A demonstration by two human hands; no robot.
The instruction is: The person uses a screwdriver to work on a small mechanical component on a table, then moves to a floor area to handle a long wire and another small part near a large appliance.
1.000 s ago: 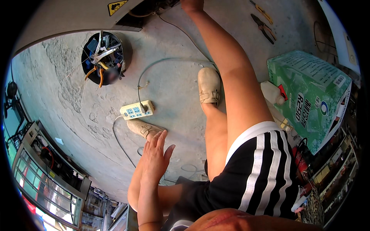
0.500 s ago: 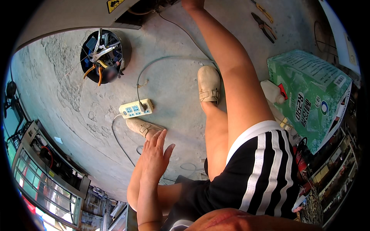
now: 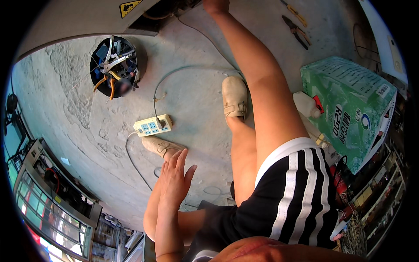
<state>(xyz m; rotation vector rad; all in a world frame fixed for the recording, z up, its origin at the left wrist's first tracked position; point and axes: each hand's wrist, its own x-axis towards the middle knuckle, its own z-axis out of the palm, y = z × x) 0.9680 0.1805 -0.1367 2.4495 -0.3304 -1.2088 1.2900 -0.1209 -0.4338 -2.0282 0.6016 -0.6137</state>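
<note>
My left hand [image 3: 176,178] rests on my bent left knee, fingers stretched out together and thumb apart, with nothing in it. My right arm reaches far forward, and only part of my right hand [image 3: 217,5] shows at the upper edge, beside the dark opening [image 3: 159,17] under a grey panel [image 3: 83,15]. Its fingers are cut off by the frame. A cream power strip [image 3: 152,125] with blue sockets lies on the floor by my left shoe [image 3: 158,146], with a dark plug in it.
A round black container [image 3: 139,65] holds several pliers and tools. Cutting pliers [image 3: 297,32] and a yellow-handled tool [image 3: 296,14] lie at the far right. A green box [image 3: 349,105] and a white bottle [image 3: 307,105] stand at the right. A cable [image 3: 183,68] curves across the floor.
The view has shifted slightly, so floor things sit a little lower and further left. Both hands keep nearly the same pose.
</note>
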